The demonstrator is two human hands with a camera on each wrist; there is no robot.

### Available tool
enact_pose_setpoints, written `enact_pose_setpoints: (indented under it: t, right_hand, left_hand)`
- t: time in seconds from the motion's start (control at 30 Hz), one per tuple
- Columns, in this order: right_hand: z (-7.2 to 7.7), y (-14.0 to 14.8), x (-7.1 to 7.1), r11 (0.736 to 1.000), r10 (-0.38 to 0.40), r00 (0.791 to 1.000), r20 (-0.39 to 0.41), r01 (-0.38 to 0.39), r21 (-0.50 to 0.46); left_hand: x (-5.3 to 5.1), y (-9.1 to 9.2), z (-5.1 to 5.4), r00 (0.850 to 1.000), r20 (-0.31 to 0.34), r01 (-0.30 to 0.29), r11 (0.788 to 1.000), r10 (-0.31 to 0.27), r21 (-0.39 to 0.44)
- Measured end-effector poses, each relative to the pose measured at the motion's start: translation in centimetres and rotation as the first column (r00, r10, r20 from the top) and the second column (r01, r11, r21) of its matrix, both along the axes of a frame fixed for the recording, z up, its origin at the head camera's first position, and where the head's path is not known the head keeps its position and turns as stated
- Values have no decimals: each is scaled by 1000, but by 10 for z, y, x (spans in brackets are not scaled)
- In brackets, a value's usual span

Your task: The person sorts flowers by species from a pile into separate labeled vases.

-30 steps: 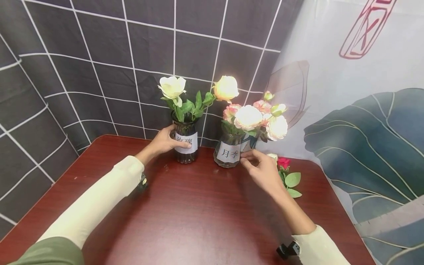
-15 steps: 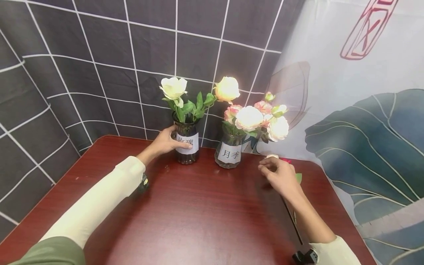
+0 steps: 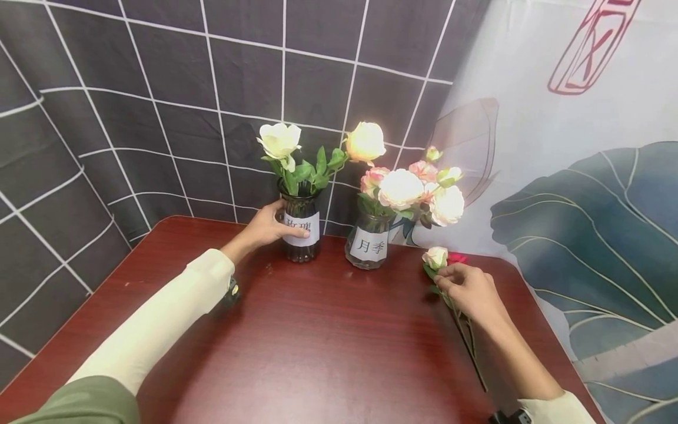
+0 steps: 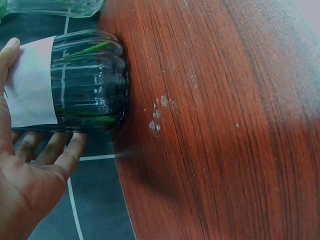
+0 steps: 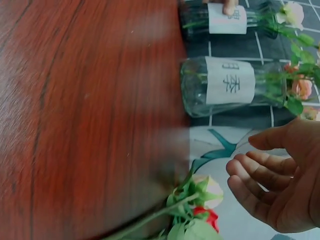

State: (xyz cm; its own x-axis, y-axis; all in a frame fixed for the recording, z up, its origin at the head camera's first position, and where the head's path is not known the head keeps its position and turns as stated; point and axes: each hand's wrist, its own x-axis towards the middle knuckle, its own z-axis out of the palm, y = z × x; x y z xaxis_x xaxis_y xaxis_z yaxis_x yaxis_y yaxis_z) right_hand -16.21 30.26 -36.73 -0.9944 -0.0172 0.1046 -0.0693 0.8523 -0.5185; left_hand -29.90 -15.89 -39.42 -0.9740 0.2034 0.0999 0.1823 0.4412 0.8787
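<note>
My left hand (image 3: pixel 265 227) grips a dark ribbed glass vase (image 3: pixel 301 252), thumb across its white paper label and fingers behind it. The vase stands upright at the table's back edge, holding a white rose (image 3: pixel 279 140) and a yellow-orange rose (image 3: pixel 365 141). My right hand (image 3: pixel 471 290) hovers over two stemmed flowers lying at the right. One is a white rose (image 3: pixel 436 257), the other a red rose (image 5: pixel 207 216), partly covered by the hand in the head view. In the right wrist view, the right hand's loosely bent fingers hold nothing and appear apart from the stems.
A clear glass vase (image 3: pixel 356 258), also labelled, stands right of the dark one with pink and white blooms (image 3: pixel 401 188) leaning right. Behind the reddish-brown table (image 3: pixel 318 335) hang a dark grid-patterned cloth (image 3: pixel 159 70) and a pale printed one (image 3: pixel 529 118).
My right hand has moved away from the clear vase, rightward and nearer, to above the lying flowers. More of the white rose and the stems now shows. The left hand keeps its grip.
</note>
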Motion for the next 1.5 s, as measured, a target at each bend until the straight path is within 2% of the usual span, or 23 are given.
enact_pose_setpoints:
  t: [0.2,0.53,0.67,0.73,0.77,0.8,0.97,1.0,1.23,1.5]
  right_hand:
    - [-7,11,3,999,-24,997,73,21,44]
    - [-11,24,0,994,-48,985,165,31,102]
    - [-14,27,-2,994,-49,978,205,27,108]
    - [-16,28,-3,993,-43,977,210,18,119]
    - [-17,28,-3,993,-36,977,212,10,122]
    - [-18,29,-3,992,-31,976,214,4,127]
    - [-23,29,-5,988,-23,979,204,-9,155]
    - [-23,29,-5,986,-28,979,201,-5,165]
    - [-25,27,-9,978,-64,971,232,15,210]
    - [-30,26,-11,968,-78,970,229,18,251]
  left_hand:
    - [0,-2,0,1000,-22,-7,1000,7,-22]
    - [-1,0,0,1000,-8,-4,1000,3,-19]
    - [-5,-3,-5,1000,-30,0,1000,-1,-22]
    - [-6,-4,-6,999,-35,3,1000,-4,-21]
    - [-10,-6,-10,999,-47,6,1000,-7,-18]
    - [-7,-4,-7,999,-39,7,1000,-7,-19]
    - [-7,-4,-7,999,-33,8,1000,-9,-17]
    - [-3,-2,-3,1000,-23,5,1000,-6,-20]
    - [-5,-2,-3,999,-33,-16,999,14,-33]
    - [-3,-1,-3,1000,-19,-4,1000,4,-15]
